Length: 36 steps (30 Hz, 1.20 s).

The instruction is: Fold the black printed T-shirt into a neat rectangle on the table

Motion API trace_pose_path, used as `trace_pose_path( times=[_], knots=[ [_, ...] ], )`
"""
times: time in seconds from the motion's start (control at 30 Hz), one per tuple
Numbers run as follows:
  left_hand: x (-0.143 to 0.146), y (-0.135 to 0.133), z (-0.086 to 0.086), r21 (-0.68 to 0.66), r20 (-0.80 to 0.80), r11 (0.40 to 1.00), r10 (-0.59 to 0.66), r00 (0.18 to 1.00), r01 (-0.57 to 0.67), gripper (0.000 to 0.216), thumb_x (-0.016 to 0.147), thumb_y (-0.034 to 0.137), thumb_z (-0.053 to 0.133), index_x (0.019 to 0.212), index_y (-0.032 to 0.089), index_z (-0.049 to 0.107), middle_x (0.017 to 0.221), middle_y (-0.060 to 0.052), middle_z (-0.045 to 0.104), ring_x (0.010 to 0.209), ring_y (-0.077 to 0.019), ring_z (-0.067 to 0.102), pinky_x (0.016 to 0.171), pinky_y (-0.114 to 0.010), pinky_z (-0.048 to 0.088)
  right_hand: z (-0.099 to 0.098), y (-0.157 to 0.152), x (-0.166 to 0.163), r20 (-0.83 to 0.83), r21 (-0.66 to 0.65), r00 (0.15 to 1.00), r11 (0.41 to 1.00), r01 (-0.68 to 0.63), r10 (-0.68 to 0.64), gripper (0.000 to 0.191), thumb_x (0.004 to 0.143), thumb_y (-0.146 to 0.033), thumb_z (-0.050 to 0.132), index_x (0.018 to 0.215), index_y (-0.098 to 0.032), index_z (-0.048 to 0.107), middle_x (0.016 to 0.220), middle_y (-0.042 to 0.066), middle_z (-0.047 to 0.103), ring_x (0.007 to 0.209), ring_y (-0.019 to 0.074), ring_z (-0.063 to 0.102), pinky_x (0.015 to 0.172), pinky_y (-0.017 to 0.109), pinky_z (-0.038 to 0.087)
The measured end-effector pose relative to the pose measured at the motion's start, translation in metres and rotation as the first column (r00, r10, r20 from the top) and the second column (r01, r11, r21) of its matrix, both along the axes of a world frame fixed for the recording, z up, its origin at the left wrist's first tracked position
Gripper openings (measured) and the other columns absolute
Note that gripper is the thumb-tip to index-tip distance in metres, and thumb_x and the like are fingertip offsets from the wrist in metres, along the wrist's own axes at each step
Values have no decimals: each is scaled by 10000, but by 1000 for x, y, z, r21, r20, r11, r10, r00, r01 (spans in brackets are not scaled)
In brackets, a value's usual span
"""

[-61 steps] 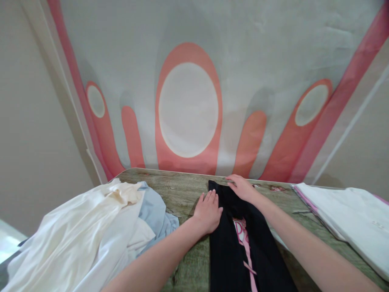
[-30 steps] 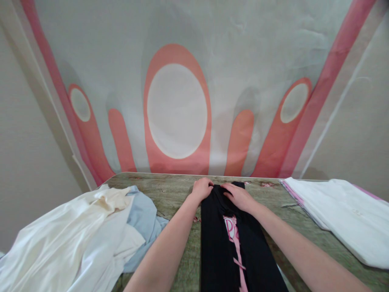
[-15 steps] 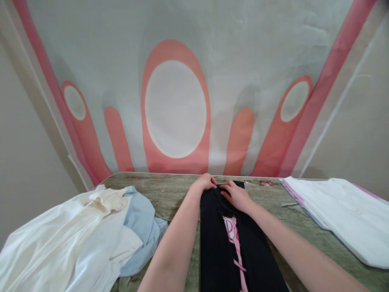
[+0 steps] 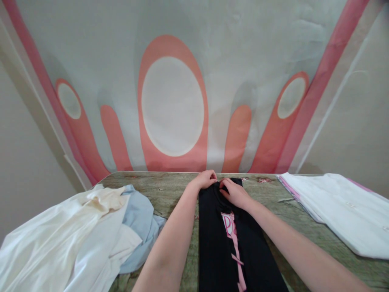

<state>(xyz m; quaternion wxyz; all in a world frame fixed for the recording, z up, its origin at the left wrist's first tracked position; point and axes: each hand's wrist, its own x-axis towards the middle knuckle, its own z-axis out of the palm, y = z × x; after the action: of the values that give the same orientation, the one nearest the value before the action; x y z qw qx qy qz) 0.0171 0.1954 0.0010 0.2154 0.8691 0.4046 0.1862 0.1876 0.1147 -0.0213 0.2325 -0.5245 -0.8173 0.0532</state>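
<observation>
A long black garment (image 4: 221, 243) with a pink print and pink ribbon lies lengthwise on the wooden table (image 4: 173, 190). My left hand (image 4: 204, 179) is at its far left corner, fingers curled over the edge of the cloth. My right hand (image 4: 233, 192) rests on the far end just beside it, fingers bent and pinching the black fabric. Both hands almost touch each other at the garment's far end.
A heap of white and cream clothes (image 4: 60, 239) with a light blue piece (image 4: 141, 219) lies at the left. Folded white cloth with a pink edge (image 4: 337, 211) lies at the right. Behind the table hangs a grey backdrop with red shapes (image 4: 173, 105).
My left hand moved from the garment's left side up to its far corner. My right hand came in beside it, and both now curl on the far end.
</observation>
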Motion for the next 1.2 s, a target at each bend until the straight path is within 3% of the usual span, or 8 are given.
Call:
trace_pose_path(
  times=[0.27,0.47,0.57,0.67,0.77,0.87,0.97,1.2],
  knots=[
    [8,-4,1,-81,36,993,-80,996,82,223,730,131,528,938,123,608,783,-23,656,707,-125,593,658,-216,456,4,-4,-4,56,3,997,999,47,-47,188,824,-246,476,1006,-208,448,1014,56,568,876,186,561,692,274,392],
    [10,-5,1,-92,82,991,-88,993,95,240,714,55,510,924,112,611,861,-39,669,788,-122,610,735,-216,467,4,-4,-7,125,65,986,993,98,-106,236,836,-195,426,1065,-182,481,1041,98,542,873,206,563,706,293,414],
    [10,-5,0,-80,90,994,-72,993,79,242,713,44,497,908,120,619,875,-38,669,808,-124,609,758,-224,466,1,-3,-2,43,98,996,993,72,-76,232,815,-135,399,989,-191,541,988,79,539,903,191,542,756,288,417],
    [10,-5,-1,-70,89,995,-65,994,71,245,718,47,487,902,129,627,889,-36,667,825,-124,605,773,-222,460,-1,2,5,-176,121,983,990,71,-49,208,733,-105,413,817,-201,577,890,52,545,859,177,531,772,287,420],
    [13,-4,-4,-63,84,995,-68,994,73,215,732,124,531,923,141,628,889,-38,666,822,-137,605,770,-236,461,-3,9,12,-519,87,852,988,130,-66,139,679,-145,419,663,-199,545,752,27,550,769,176,525,735,295,422],
    [17,-3,-9,-67,81,994,-82,993,87,254,711,193,595,959,147,617,871,-36,666,801,-147,611,749,-246,468,-4,13,19,-821,-58,555,987,151,-133,124,681,-235,423,635,-198,532,629,-1,541,641,164,514,631,280,414],
    [21,-2,-12,-80,78,990,-109,991,116,277,689,136,598,965,151,616,864,-27,668,795,-136,616,741,-229,467,-6,14,25,-941,-156,284,980,124,-185,152,672,-318,450,642,-198,539,597,-8,562,575,159,517,573,275,406],
    [29,-2,-13,-12,147,982,-184,972,187,302,717,75,517,999,137,605,943,-45,657,871,-129,596,798,-230,447,-7,12,36,-973,-188,118,978,92,-198,186,667,-365,450,633,-201,531,639,20,617,590,173,568,575,288,436]
  ],
)
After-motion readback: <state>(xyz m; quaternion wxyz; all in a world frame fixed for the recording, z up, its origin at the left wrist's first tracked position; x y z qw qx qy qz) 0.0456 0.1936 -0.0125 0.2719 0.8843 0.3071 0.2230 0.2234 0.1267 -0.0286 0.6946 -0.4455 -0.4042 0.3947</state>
